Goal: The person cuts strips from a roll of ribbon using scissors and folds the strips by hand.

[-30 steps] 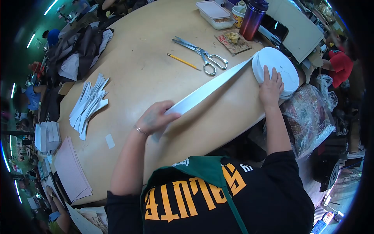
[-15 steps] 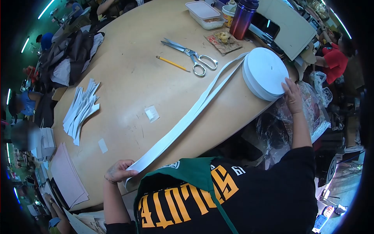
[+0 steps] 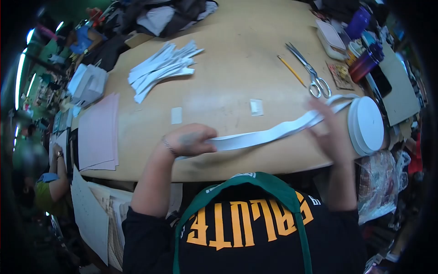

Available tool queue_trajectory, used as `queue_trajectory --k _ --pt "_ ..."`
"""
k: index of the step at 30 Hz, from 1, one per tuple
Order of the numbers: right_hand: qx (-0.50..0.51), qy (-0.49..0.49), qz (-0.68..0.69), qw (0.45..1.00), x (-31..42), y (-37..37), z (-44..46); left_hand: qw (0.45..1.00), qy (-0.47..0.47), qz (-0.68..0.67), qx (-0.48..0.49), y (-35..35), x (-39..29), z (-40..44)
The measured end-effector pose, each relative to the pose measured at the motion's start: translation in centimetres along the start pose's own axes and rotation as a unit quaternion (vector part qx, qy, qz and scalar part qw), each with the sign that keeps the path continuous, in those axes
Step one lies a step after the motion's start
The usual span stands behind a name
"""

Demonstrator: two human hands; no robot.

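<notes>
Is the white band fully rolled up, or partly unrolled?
Partly unrolled: the band runs from the roll across the table to the left hand.

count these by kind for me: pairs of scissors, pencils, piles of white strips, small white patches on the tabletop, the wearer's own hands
Scissors: 1 pair
Pencil: 1
Pile of white strips: 1
White patches: 2
Wearer's hands: 2 (left hand gripping white band; right hand blurred)
Total: 7

Pink sheets (image 3: 97, 132) stacked at left end of table (image 3: 237, 55). Lidded container (image 3: 331, 40) near red-blue bottle (image 3: 366, 63); dark slab (image 3: 381, 81) beside bottle, possibly phone. Clear plastic bag (image 3: 378, 187) at lower right.
</notes>
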State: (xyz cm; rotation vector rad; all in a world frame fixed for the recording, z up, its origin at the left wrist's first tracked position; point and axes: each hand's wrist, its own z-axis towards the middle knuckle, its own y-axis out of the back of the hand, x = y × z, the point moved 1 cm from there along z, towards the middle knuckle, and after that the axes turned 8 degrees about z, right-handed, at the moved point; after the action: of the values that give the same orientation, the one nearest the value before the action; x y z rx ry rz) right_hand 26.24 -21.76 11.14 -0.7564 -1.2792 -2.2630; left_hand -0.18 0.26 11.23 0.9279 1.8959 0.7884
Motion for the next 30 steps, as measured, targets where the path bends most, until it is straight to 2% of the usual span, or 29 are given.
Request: queue_trajectory --k 2,3,4,7,10,11,13,14,17,21,24,27,30 --pt "0.167 0.099 0.104 0.976 3.8 -7.2 3.6 0.999 -0.023 0.031 -0.003 0.2 -0.7 0.6" --pt "0.213 0.099 0.129 0.963 4.3 -10.4 4.4 0.998 -0.016 0.053 -0.002 0.3 -1.1 1.0" --pt "0.239 0.028 0.125 0.962 5.1 -12.2 4.9 0.997 -0.011 0.073 0.003 0.4 -1.3 1.1" --pt "0.354 -0.099 0.157 0.917 4.1 -14.6 5.4 0.996 -0.028 0.03 -0.082 -0.9 0.5 1.1" --pt "0.292 -0.106 0.109 0.944 3.5 -15.6 4.6 0.987 -0.031 -0.036 -0.153 -1.8 3.7 -0.4" --pt "0.284 -0.136 0.121 0.941 3.3 -15.6 4.6 0.983 -0.037 -0.047 -0.175 -2.2 4.9 -1.2" --pt "0.268 -0.203 0.15 0.93 2.9 -15.6 4.6 0.962 -0.038 -0.195 -0.185 -2.9 7.6 -2.4" --pt "0.279 -0.242 0.166 0.914 3.2 -15.3 4.7 0.944 -0.035 -0.27 -0.186 -3.7 8.4 -2.8" --pt "0.275 -0.253 0.182 0.91 3.2 -15.5 4.6 0.837 0.0 -0.497 -0.228 -5.2 8.8 -2.9" --pt "0.279 -0.301 0.182 0.894 3.2 -15.1 4.8 0.793 -0.002 -0.539 -0.285 -6.4 8.9 -1.9" --pt "0.278 -0.295 0.165 0.899 2.4 -15.0 4.9 0.778 0.008 -0.55 -0.303 -6.2 8.5 -1.2" --pt "0.278 -0.277 0.167 0.904 2.6 -14.7 5.4 0.783 0.02 -0.542 -0.304 -5.8 8.3 -1.1" --pt "0.314 -0.3 0.133 0.891 2.8 -14.4 6.0 0.774 0.023 -0.554 -0.306 -5.8 8.1 -1.1"
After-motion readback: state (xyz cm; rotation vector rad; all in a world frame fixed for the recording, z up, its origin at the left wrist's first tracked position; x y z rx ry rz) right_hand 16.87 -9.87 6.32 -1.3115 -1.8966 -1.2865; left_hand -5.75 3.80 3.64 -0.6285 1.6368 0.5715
